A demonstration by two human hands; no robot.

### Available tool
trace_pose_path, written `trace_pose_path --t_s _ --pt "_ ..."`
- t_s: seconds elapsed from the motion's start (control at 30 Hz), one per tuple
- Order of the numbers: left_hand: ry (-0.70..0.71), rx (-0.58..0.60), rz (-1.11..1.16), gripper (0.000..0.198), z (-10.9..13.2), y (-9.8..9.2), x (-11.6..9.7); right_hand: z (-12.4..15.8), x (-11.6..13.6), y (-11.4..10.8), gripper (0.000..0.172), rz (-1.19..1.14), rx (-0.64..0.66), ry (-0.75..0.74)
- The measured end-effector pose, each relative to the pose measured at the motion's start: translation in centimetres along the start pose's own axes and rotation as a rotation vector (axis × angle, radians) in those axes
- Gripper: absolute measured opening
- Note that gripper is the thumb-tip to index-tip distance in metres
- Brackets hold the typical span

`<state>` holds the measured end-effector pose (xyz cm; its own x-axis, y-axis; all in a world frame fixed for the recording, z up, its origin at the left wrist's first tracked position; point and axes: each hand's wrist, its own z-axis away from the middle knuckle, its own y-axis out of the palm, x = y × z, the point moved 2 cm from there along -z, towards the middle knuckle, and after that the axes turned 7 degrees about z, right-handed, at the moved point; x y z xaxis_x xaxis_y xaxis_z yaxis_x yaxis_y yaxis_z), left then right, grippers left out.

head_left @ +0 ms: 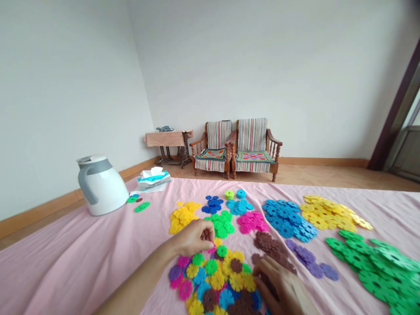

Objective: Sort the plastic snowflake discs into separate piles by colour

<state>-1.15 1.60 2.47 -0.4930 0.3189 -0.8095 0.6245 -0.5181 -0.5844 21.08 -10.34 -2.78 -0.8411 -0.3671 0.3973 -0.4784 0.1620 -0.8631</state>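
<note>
A mixed heap of small plastic snowflake discs (216, 280) in several colours lies in front of me. At its far left edge my left hand (197, 236) is closed in a pinch, fingertips down beside a pink disc (212, 249). Whatever it pinches is hidden. My right hand (282, 286) is at the heap's right edge, fingers curled and pressed together, their tips partly hidden. Beyond it is a pile of brown discs (274, 250). Past my left hand are piles of green discs (223, 224) and yellow discs (183, 216).
Pink cloth (62, 258) covers the surface. Further piles hold blue (288, 218), large yellow (330, 212), large green (377, 262), purple (308, 259) and pink discs (252, 222). A white jug (106, 188) and tissue box (154, 180) stand left. Two wooden chairs (252, 148) stand behind.
</note>
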Motion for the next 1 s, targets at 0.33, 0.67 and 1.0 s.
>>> trace_pose_path --t_s 0.33,0.67,1.0 --pt "0.088 -0.241 0.083 0.007 -9.1 3.7 -2.6 0.0 -0.1 0.0 0.016 -0.012 -0.028 -0.014" --pt "0.065 -0.314 0.045 0.011 -11.3 4.6 -2.3 -0.2 0.1 -0.5 0.013 0.003 -0.024 -0.008" --pt "-0.002 0.115 -0.046 0.015 -1.3 -2.1 -1.1 0.1 0.0 -0.1 0.015 -0.015 -0.029 -0.009"
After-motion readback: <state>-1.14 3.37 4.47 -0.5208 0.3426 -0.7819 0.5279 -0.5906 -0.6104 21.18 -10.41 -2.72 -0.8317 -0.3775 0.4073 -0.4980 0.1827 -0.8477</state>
